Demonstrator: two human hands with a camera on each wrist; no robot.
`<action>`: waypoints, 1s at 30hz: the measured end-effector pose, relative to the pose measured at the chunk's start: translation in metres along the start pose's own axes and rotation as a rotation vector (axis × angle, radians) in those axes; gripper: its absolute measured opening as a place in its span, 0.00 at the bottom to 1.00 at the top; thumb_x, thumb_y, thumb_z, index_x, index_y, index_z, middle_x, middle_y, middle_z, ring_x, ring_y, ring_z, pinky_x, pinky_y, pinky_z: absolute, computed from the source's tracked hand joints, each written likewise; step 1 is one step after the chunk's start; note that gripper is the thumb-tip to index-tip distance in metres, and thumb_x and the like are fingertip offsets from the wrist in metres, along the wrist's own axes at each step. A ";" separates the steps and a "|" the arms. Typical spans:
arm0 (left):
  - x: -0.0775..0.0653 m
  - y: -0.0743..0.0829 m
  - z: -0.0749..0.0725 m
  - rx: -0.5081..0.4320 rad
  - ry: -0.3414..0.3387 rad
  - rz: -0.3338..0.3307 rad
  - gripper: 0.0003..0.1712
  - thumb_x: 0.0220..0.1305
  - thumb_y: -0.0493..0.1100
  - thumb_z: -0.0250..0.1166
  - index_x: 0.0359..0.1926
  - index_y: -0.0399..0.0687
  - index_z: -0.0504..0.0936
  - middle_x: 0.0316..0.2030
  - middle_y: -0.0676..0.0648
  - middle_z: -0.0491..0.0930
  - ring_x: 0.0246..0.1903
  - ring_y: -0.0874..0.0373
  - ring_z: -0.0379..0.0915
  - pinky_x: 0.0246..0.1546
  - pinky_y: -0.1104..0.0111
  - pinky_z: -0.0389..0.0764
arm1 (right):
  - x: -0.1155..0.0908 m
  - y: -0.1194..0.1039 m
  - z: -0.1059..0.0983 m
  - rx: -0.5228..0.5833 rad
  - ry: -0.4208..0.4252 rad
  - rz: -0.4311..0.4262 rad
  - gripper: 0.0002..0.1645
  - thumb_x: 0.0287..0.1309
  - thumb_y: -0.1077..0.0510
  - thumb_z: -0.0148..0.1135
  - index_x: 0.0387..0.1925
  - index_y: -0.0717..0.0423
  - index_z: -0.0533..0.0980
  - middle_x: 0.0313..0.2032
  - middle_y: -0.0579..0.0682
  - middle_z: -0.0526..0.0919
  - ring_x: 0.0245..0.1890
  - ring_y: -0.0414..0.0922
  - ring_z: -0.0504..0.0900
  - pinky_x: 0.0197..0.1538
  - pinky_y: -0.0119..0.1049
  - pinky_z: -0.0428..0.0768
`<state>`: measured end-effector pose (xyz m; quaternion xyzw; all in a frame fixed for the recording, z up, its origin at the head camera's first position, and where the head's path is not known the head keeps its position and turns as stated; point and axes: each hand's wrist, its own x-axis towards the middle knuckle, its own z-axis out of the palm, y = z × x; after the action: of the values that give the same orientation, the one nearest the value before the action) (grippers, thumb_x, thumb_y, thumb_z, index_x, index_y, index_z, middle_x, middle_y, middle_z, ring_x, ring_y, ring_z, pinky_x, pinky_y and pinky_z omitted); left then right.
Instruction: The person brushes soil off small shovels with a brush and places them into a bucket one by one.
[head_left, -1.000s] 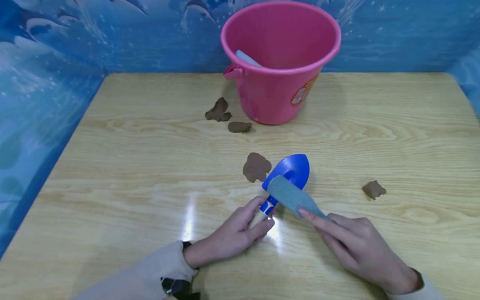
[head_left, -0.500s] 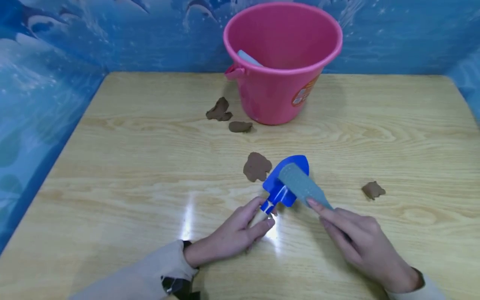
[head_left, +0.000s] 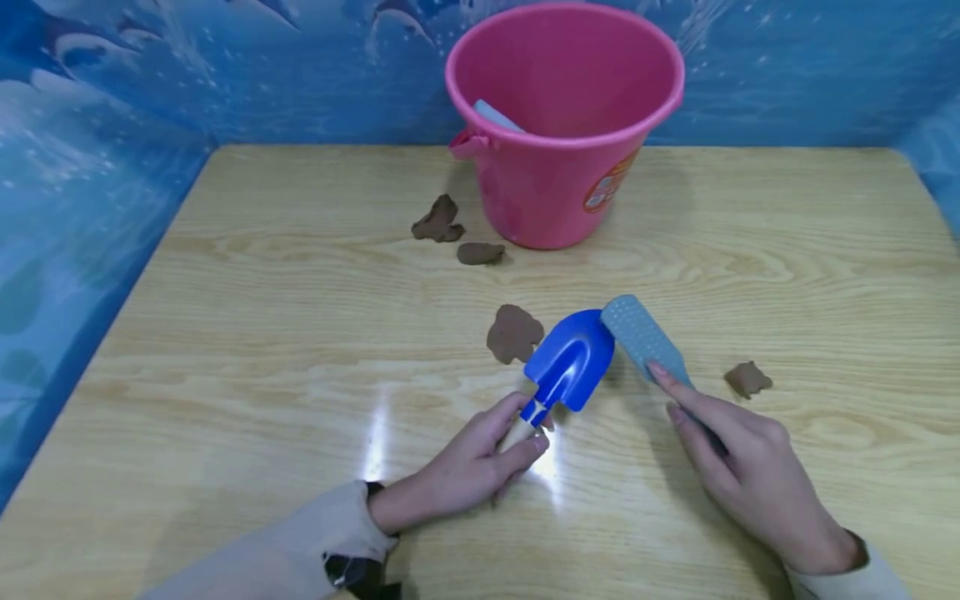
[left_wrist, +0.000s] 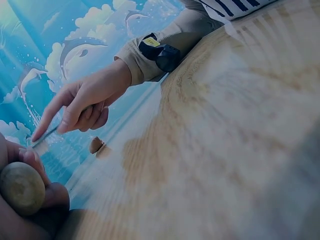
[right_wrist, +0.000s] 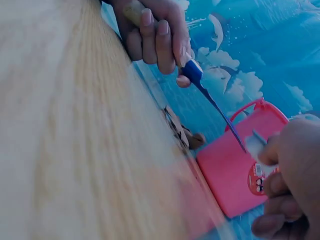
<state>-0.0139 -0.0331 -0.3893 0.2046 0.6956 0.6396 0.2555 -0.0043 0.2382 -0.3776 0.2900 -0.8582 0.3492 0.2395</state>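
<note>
My left hand (head_left: 468, 467) grips the pale wooden handle of a toy shovel with a blue blade (head_left: 576, 354), held above the table. In my right hand (head_left: 750, 475) I pinch a flat blue-grey strip with a dotted surface (head_left: 637, 333), my index finger laid along it. The strip's far end is at the right edge of the blade; whether they touch I cannot tell. In the left wrist view the round handle end (left_wrist: 22, 189) shows in my left hand. The right wrist view shows the blade (right_wrist: 220, 112) edge-on.
A pink bucket (head_left: 536, 192) stands at the back, with a light-blue thing (head_left: 497, 117) inside. Several flat brown clay-like pieces lie about: one near the shovel (head_left: 514, 333), one at the right (head_left: 747, 379), others by the bucket (head_left: 438, 221). Blue dolphin-printed walls bound the table.
My right hand has slid the strip across the blade toward its tip and right edge, uncovering the blade. My left hand and the shovel stay nearly still.
</note>
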 end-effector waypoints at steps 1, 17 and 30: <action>0.000 0.000 0.000 0.000 0.001 -0.002 0.09 0.70 0.38 0.55 0.48 0.40 0.71 0.15 0.44 0.67 0.10 0.67 0.60 0.07 0.72 0.68 | 0.001 -0.001 0.001 0.020 0.008 -0.029 0.26 0.72 0.48 0.47 0.50 0.66 0.79 0.32 0.52 0.86 0.25 0.21 0.70 0.33 0.14 0.74; -0.001 0.002 0.000 -0.053 0.009 -0.038 0.11 0.70 0.38 0.54 0.50 0.38 0.70 0.15 0.52 0.64 0.11 0.65 0.60 0.08 0.72 0.67 | -0.005 0.001 0.006 -0.003 -0.070 -0.004 0.24 0.72 0.48 0.47 0.54 0.60 0.78 0.39 0.50 0.87 0.38 0.25 0.79 0.46 0.15 0.77; 0.000 0.001 -0.003 -0.035 0.020 -0.056 0.10 0.70 0.38 0.54 0.49 0.39 0.71 0.16 0.51 0.65 0.10 0.64 0.62 0.08 0.73 0.67 | -0.007 0.008 -0.003 -0.093 -0.045 0.179 0.25 0.58 0.66 0.60 0.58 0.56 0.76 0.22 0.47 0.79 0.14 0.25 0.56 0.18 0.17 0.62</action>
<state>-0.0159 -0.0355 -0.3881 0.1742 0.6924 0.6461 0.2699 -0.0034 0.2472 -0.3836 0.2087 -0.9011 0.3224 0.2014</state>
